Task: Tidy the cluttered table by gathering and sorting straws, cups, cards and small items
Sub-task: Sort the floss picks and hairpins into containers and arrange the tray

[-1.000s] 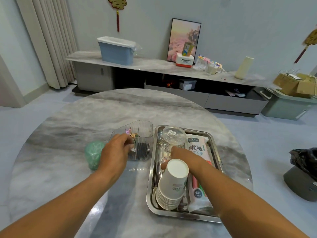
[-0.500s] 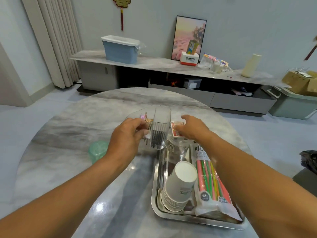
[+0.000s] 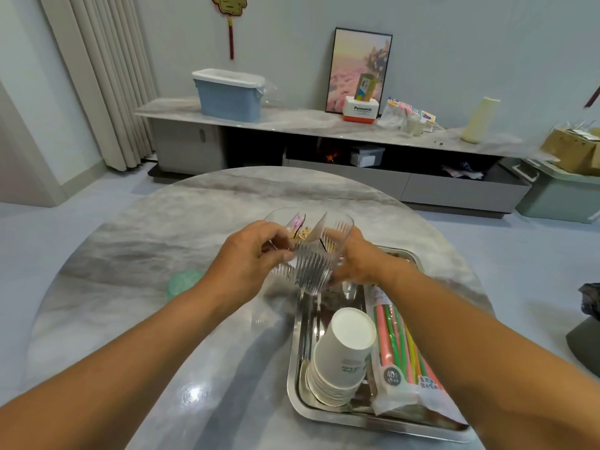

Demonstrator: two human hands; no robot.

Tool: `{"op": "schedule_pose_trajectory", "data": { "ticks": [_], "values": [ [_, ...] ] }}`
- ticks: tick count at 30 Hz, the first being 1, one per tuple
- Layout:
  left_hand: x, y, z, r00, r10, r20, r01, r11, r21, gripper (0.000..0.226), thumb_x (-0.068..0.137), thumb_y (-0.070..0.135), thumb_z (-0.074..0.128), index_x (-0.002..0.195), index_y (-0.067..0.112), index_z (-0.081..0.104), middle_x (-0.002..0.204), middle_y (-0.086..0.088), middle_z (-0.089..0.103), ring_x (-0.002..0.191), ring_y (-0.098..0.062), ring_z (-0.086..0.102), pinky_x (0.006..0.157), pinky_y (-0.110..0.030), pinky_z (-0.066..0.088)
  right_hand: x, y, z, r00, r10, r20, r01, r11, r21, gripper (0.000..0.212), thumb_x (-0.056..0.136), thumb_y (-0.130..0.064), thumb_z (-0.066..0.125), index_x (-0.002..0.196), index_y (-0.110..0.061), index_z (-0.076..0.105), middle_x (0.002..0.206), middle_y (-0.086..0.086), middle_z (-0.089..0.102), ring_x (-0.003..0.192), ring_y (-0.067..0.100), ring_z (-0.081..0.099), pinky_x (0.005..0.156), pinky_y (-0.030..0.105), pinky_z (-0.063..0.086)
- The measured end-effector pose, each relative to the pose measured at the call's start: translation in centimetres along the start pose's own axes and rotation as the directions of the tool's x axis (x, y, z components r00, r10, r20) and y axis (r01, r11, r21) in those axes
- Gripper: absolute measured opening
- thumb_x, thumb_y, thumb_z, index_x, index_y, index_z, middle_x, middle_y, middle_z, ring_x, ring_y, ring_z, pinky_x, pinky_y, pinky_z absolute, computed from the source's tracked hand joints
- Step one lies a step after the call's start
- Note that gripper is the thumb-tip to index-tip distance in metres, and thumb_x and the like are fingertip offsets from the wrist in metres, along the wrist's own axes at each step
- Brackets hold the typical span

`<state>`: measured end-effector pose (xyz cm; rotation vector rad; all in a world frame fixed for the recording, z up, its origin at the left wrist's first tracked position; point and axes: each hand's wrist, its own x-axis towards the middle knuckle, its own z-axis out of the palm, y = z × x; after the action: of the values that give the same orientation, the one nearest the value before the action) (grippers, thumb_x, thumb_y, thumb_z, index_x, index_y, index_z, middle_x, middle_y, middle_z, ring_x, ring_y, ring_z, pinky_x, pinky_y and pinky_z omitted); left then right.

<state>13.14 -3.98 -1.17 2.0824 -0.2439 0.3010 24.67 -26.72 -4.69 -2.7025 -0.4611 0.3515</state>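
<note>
A clear ribbed plastic organiser [image 3: 313, 264] with small clips and pins inside is lifted above the round marble table [image 3: 162, 248]. My left hand [image 3: 250, 254] grips its left side and my right hand [image 3: 360, 259] holds its right side. Below and to the right lies a steel tray [image 3: 293, 381]. In the tray a stack of white paper cups [image 3: 341, 355] lies on its side, next to a bag of coloured straws [image 3: 402, 349]. A clear glass [image 3: 349, 289] shows partly under my right hand.
A green round object [image 3: 183, 282] sits on the table left of my left arm. Behind the table runs a low cabinet [image 3: 292, 125] with a blue lidded bin [image 3: 229, 94], a framed picture and boxes. A green crate [image 3: 558, 193] stands on the floor at right.
The organiser has come up off the table and tilted. My right hand moved from the tray's far end onto the organiser's right side, so both hands now hold it.
</note>
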Motion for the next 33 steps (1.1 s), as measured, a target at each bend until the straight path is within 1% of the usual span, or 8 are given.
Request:
{"op": "schedule_pose_trajectory", "data": {
  "ticks": [5,8,11,13,18,22,28,33],
  "values": [
    [0.4,-0.8,-0.7,0.999,-0.031,0.045,0.030,0.999,0.016,0.017,0.081,0.017,0.083,0.086,0.024,0.069,0.085,0.009,0.066,0.075,-0.005,0.060,0.068,-0.014,0.047,0.7,0.2,0.1,0.999,-0.028,-0.036,0.033,0.987,0.160,0.071,0.069,-0.035,0.092,0.132,-0.029,0.059,0.121,0.008,0.065,0.103,0.031,0.068,0.089,0.051,0.058],
    [0.9,-1.2,-0.7,0.999,-0.038,0.008,0.038,0.999,-0.007,0.018,0.079,0.019,0.085,0.081,0.028,0.070,0.079,0.012,0.067,0.069,-0.006,0.060,0.064,-0.014,0.048,0.2,0.7,-1.3,0.991,-0.039,-0.129,0.071,0.964,0.254,0.081,0.071,-0.026,0.092,0.141,-0.031,0.052,0.124,0.005,0.065,0.104,0.026,0.067,0.092,0.045,0.058],
    [1.3,-1.2,-0.2,1.000,-0.019,0.015,0.019,1.000,-0.007,0.019,0.077,0.020,0.086,0.081,0.029,0.070,0.081,0.015,0.066,0.069,-0.002,0.057,0.066,-0.014,0.047,-0.3,1.3,-4.3,0.968,-0.020,-0.251,0.108,0.934,0.341,0.091,0.075,-0.015,0.087,0.151,-0.037,0.041,0.120,0.004,0.062,0.090,0.020,0.070,0.067,0.023,0.058],
    [1.6,-0.9,0.5,0.998,-0.027,0.051,0.028,0.999,-0.029,0.019,0.076,0.021,0.087,0.083,0.028,0.070,0.082,0.012,0.067,0.069,-0.001,0.058,0.067,-0.016,0.047,-0.9,1.6,-6.9,0.949,0.026,-0.315,0.100,0.920,0.378,0.091,0.075,-0.022,0.088,0.150,-0.042,0.041,0.107,-0.008,0.058,0.081,0.017,0.069,0.056,0.017,0.054],
    [1.7,0.9,3.4,0.999,0.028,0.026,-0.032,0.983,0.180,0.018,0.076,0.039,0.085,0.080,0.036,0.068,0.081,0.025,0.066,0.072,0.005,0.060,0.061,-0.015,0.042,-2.1,2.5,-10.4,0.913,0.148,-0.382,0.055,0.880,0.471,0.089,0.075,-0.028,0.089,0.149,-0.039,0.042,0.112,-0.011,0.061,0.094,0.015,0.068,0.076,0.036,0.061],
    [2.0,2.2,6.5,0.999,0.040,-0.021,-0.031,0.943,0.332,0.020,0.082,0.047,0.078,0.073,0.038,0.063,0.071,0.026,0.063,0.070,0.010,0.057,0.058,-0.017,0.037,-2.9,3.0,-10.6,0.889,0.172,-0.425,0.030,0.903,0.428,0.091,0.075,-0.027,0.088,0.152,-0.037,0.040,0.122,-0.001,0.059,0.091,0.011,0.066,0.060,0.023,0.052],
    [5.0,3.5,10.5,0.997,-0.055,-0.061,0.069,0.958,0.278,0.023,0.086,0.019,0.070,0.068,0.018,0.057,0.063,0.006,0.061,0.060,-0.014,0.061,0.055,-0.034,0.052,-3.5,2.9,-10.0,0.877,0.175,-0.448,-0.016,0.941,0.337,0.092,0.074,-0.030,0.088,0.152,-0.040,0.038,0.125,0.004,0.059,0.092,0.020,0.066,0.060,0.031,0.058],
    [7.4,4.1,12.3,0.986,-0.157,-0.063,0.165,0.977,0.133,0.020,0.085,0.012,0.067,0.072,0.013,0.051,0.070,-0.007,0.063,0.060,-0.030,0.068,0.053,-0.047,0.058,-3.4,2.9,-9.4,0.881,0.176,-0.438,-0.037,0.951,0.307,0.094,0.072,-0.033,0.087,0.152,-0.040,0.038,0.129,0.008,0.058,0.100,0.027,0.065,0.081,0.046,0.062]
  ]
}}
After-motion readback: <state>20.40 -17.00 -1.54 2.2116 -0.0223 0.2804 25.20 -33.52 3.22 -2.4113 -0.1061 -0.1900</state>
